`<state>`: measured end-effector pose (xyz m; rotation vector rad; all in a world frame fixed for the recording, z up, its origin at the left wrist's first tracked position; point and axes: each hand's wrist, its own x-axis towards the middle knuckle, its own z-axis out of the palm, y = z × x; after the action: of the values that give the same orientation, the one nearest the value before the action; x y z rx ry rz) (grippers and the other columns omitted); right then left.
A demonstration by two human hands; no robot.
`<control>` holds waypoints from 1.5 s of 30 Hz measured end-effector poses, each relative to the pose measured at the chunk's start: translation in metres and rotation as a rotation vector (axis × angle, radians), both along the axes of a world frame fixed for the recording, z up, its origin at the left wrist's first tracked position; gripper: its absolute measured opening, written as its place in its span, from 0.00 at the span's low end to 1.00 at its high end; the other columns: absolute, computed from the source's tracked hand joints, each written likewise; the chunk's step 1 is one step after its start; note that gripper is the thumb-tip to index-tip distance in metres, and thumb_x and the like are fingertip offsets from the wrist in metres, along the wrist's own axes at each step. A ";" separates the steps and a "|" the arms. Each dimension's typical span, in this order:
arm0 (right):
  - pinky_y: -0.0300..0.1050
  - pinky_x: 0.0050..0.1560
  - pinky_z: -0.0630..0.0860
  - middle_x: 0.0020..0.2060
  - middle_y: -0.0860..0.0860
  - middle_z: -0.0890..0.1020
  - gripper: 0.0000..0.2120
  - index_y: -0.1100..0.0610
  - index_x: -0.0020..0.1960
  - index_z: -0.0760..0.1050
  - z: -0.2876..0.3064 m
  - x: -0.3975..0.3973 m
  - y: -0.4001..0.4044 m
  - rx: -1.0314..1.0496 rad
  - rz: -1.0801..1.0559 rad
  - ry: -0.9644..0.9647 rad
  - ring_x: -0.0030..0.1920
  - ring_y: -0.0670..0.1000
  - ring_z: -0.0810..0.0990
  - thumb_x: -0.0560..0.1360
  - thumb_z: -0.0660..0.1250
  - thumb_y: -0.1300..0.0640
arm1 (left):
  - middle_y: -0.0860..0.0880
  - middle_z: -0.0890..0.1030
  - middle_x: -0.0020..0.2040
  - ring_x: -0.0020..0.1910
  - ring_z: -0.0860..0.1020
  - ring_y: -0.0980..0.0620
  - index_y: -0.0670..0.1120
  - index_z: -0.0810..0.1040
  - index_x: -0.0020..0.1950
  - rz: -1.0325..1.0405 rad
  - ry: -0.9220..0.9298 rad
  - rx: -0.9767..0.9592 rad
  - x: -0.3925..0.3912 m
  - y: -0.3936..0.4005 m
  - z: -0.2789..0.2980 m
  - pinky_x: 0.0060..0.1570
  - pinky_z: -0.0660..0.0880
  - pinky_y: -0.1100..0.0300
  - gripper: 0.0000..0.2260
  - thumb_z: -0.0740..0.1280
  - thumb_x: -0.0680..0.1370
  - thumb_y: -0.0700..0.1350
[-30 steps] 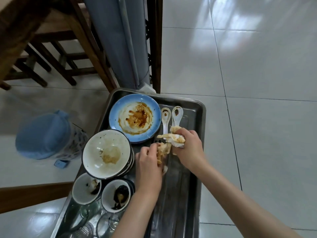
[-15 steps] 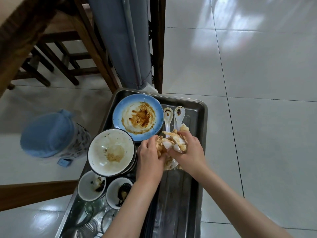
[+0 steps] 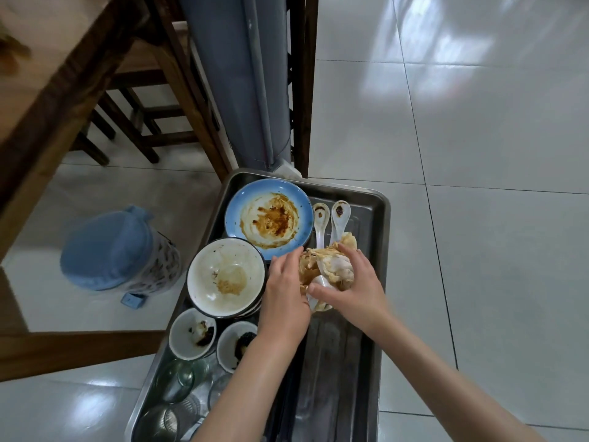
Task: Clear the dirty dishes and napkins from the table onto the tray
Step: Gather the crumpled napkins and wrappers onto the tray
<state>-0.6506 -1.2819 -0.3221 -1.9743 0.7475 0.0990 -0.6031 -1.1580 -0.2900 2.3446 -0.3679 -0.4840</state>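
Napkins: your wad of stained, crumpled napkins (image 3: 328, 269) sits over the steel tray (image 3: 381, 218), in its right half, just in front of the two spoons.
Your left hand (image 3: 283, 295): it cups the wad's left side, fingers curled against the paper, thumb side up.
Your right hand (image 3: 350, 285): it lies over the top and right of the wad, fingers bent round it and the thumb pinching in from the near side, so both hands press the paper together between them.
Wad's shape: bunched into a rough ball with no clear long axis; one brownish flap sticks out at the far end toward the spoons.
Spoons: two white ceramic spoons (image 3: 331, 218) lie side by side, bowls at the far end, handles running toward you and passing under the wad.
Blue plate (image 3: 269, 215): sauce-smeared, in the tray's far left corner, just left of the spoons.
Stacked bowls (image 3: 226, 277): white, dark-rimmed, dirty, nearer than the plate and touching your left hand's side.
Small bowls (image 3: 192, 333): two with dark residue, nearer you still.
Glasses (image 3: 175, 381): clear ones fill the near left corner.
Around the tray: a wooden table (image 3: 41, 90) at upper left, and a blue-lidded bin (image 3: 111, 247) on the tiled floor.
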 end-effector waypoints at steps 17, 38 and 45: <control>0.59 0.72 0.57 0.74 0.46 0.58 0.38 0.43 0.72 0.59 0.053 -0.001 0.004 -0.090 0.037 0.003 0.75 0.50 0.53 0.67 0.69 0.37 | 0.55 0.65 0.70 0.69 0.63 0.57 0.55 0.60 0.73 -0.067 -0.055 -0.066 0.000 0.015 0.057 0.61 0.59 0.69 0.35 0.70 0.72 0.35; 0.65 0.69 0.59 0.72 0.35 0.55 0.46 0.26 0.68 0.45 0.288 0.034 0.108 -0.302 0.439 -0.104 0.74 0.48 0.52 0.56 0.63 0.23 | 0.56 0.69 0.68 0.67 0.68 0.56 0.57 0.61 0.73 0.048 -0.309 0.019 0.051 0.250 0.292 0.62 0.65 0.65 0.39 0.77 0.67 0.44; 0.60 0.72 0.54 0.75 0.43 0.53 0.49 0.35 0.73 0.44 0.380 0.041 0.213 -0.379 0.568 -0.112 0.75 0.48 0.47 0.58 0.62 0.25 | 0.48 0.72 0.68 0.67 0.70 0.50 0.50 0.65 0.73 0.215 -0.296 0.082 0.042 0.409 0.371 0.63 0.67 0.58 0.37 0.77 0.68 0.43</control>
<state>-0.6097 -1.0692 0.0574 -2.4858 0.1155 0.1927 -0.5611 -0.7487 0.0807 2.5042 -0.2298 -0.0486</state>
